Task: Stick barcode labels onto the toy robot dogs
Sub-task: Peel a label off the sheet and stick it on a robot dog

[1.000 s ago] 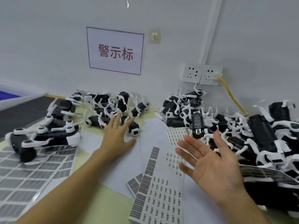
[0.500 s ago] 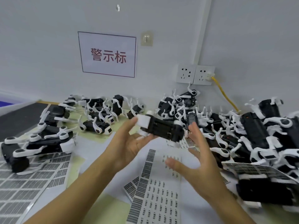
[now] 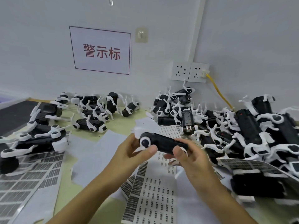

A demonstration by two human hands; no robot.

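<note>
Black-and-white toy robot dog [image 3: 161, 143] gripped at both ends by left hand [image 3: 129, 152] and right hand [image 3: 189, 156], above barcode label sheet [image 3: 152, 199] near desk's front edge.

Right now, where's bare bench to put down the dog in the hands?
Best patch: the white paper between the left dog cluster and the held dog. A smaller green strip lies behind it. The right pile is crowded; label sheets cover the front.
</note>
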